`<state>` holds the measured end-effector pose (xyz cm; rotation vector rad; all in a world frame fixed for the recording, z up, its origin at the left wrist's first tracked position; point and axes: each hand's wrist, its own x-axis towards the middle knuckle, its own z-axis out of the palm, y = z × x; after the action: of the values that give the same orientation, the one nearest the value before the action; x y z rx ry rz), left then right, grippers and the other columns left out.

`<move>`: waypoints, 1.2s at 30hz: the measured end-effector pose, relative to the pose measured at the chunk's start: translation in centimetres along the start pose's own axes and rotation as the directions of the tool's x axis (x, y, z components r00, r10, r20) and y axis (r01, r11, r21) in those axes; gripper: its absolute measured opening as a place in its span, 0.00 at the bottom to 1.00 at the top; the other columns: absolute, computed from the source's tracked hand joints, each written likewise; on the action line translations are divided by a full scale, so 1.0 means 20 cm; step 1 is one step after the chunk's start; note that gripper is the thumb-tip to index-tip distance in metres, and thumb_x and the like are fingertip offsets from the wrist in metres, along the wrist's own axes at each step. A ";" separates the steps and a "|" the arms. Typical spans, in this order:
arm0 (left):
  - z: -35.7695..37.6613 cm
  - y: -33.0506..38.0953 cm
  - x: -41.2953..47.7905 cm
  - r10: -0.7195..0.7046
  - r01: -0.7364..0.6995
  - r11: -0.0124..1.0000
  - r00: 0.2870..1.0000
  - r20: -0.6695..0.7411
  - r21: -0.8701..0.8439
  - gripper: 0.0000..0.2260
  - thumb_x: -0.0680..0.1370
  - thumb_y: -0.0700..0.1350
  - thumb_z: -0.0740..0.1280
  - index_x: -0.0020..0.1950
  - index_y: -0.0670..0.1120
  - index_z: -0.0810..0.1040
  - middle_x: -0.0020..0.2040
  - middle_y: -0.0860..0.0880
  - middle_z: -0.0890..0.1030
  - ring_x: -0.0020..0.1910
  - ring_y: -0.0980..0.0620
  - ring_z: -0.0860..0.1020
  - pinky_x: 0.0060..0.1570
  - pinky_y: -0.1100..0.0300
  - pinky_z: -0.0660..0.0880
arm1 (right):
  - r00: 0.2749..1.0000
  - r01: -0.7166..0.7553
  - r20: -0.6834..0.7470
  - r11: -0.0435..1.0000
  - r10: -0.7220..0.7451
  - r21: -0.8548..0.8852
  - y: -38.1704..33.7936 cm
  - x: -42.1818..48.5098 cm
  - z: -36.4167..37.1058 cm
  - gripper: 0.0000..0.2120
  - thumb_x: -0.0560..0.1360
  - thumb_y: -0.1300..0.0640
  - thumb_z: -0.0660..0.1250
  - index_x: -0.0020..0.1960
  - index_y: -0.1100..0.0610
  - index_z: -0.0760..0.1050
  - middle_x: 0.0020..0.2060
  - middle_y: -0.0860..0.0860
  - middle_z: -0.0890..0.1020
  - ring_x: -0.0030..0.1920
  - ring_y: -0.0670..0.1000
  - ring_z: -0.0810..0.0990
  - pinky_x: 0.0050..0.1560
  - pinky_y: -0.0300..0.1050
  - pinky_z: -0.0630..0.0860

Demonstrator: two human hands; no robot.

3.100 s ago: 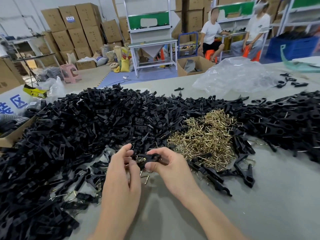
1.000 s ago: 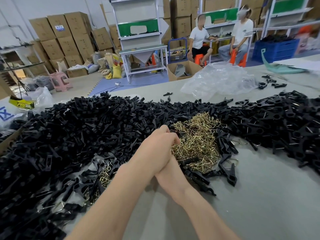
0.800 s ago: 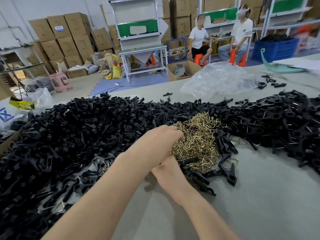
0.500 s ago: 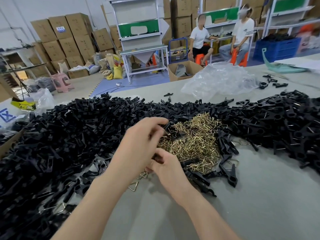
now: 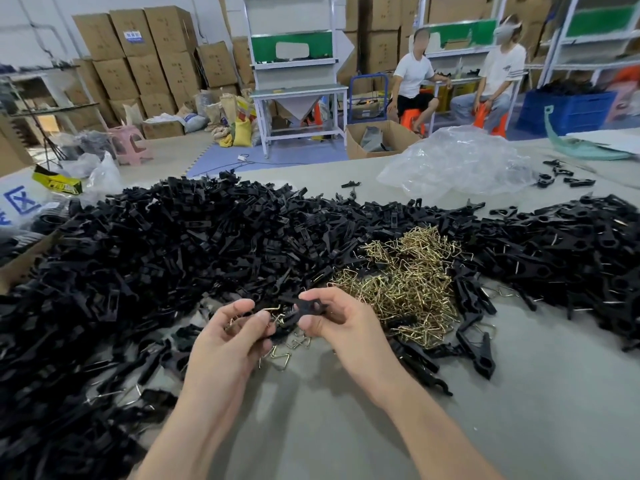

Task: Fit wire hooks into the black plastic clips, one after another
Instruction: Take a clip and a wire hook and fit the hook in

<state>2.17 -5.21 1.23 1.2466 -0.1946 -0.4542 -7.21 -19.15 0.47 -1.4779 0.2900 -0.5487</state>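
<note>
1. Warehouse bench (image 5: pixel 519 410), grey, heaped with black clips (image 5: pixel 173 254) and brass wire hooks (image 5: pixel 408 282).
2. Right hand (image 5: pixel 341 322) pinches one clip (image 5: pixel 306 308) above the bench, long axis roughly left–right, one end toward the left hand (image 5: pixel 235 336), which pinches a hook (image 5: pixel 272 310) just beside it.
3. Step: insertion beginning; next, the hook ends probably need aligning with the clip.

Hands: two, left hand (image 5: pixel 228 341) and right hand (image 5: pixel 346 327). Clips (image 5: pixel 207 244): too many to count; one clip (image 5: pixel 304 308) held. Hooks (image 5: pixel 408 282): too many to count, one pile. Plastic bag (image 5: pixel 457 164): one. Seated people (image 5: pixel 414 81): two. Orange stools (image 5: pixel 412 117): two. Pink stool (image 5: pixel 130 145): one.
</note>
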 end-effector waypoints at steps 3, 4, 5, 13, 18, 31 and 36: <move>0.02 -0.01 0.00 -0.034 0.035 0.999 0.998 0.049 -0.023 0.09 0.75 0.36 0.70 0.53 0.45 0.77 0.38 0.45 0.82 0.31 0.52 0.78 0.33 0.62 0.78 | 0.999 0.010 0.038 1.000 -0.009 -0.027 0.00 0.00 0.00 0.14 0.73 0.67 0.75 0.54 0.51 0.82 0.47 0.53 0.86 0.45 0.46 0.83 0.52 0.40 0.79; 0.02 -0.01 -0.01 -0.042 0.044 0.999 0.997 0.066 -0.032 0.08 0.75 0.35 0.70 0.52 0.45 0.77 0.38 0.45 0.82 0.32 0.52 0.78 0.34 0.62 0.78 | 0.999 0.008 0.049 0.999 -0.006 -0.033 0.00 0.01 0.00 0.14 0.73 0.66 0.75 0.54 0.51 0.82 0.47 0.54 0.85 0.43 0.46 0.83 0.51 0.39 0.79; 0.02 0.00 -0.01 -0.046 0.049 0.998 0.996 0.078 -0.039 0.08 0.76 0.35 0.70 0.52 0.45 0.76 0.39 0.45 0.82 0.32 0.52 0.78 0.34 0.62 0.78 | 0.998 0.004 0.058 0.999 -0.002 -0.039 0.00 0.01 0.00 0.14 0.73 0.66 0.75 0.53 0.51 0.83 0.47 0.55 0.85 0.42 0.46 0.82 0.51 0.39 0.79; 0.01 0.03 -0.03 -0.039 0.043 0.999 0.991 0.126 -0.030 0.09 0.77 0.34 0.69 0.54 0.45 0.76 0.39 0.45 0.80 0.34 0.52 0.76 0.36 0.62 0.74 | 0.997 -0.018 0.078 0.999 0.020 -0.031 0.01 0.01 -0.01 0.13 0.74 0.63 0.75 0.55 0.49 0.83 0.48 0.52 0.87 0.44 0.48 0.83 0.55 0.42 0.80; 0.00 0.03 -0.02 -0.003 0.004 1.000 0.990 0.142 -0.013 0.12 0.72 0.39 0.72 0.54 0.45 0.76 0.36 0.46 0.81 0.34 0.52 0.76 0.40 0.59 0.72 | 0.997 -0.031 0.065 0.999 0.033 -0.023 0.01 0.01 -0.01 0.13 0.74 0.64 0.74 0.57 0.51 0.82 0.48 0.50 0.87 0.46 0.47 0.84 0.52 0.39 0.80; -0.03 0.00 0.01 -0.014 0.011 1.000 0.990 0.140 0.022 0.14 0.70 0.40 0.74 0.55 0.45 0.78 0.38 0.46 0.81 0.35 0.53 0.79 0.35 0.63 0.76 | 0.996 -0.015 0.082 0.997 0.021 -0.079 0.00 -0.01 0.00 0.14 0.74 0.63 0.75 0.54 0.45 0.83 0.47 0.47 0.87 0.47 0.46 0.84 0.55 0.36 0.78; -0.03 -0.02 0.01 0.026 -0.033 0.997 0.994 0.106 0.072 0.09 0.75 0.38 0.73 0.52 0.46 0.79 0.35 0.49 0.80 0.35 0.53 0.78 0.42 0.58 0.74 | 0.997 -0.002 0.078 0.996 0.009 -0.092 -0.01 -0.02 0.01 0.15 0.74 0.63 0.75 0.52 0.44 0.83 0.47 0.46 0.87 0.47 0.45 0.84 0.55 0.36 0.77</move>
<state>2.55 -4.84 0.61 1.2911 -0.3212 -0.4912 -7.47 -18.85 0.67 -1.5834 0.2608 -0.4773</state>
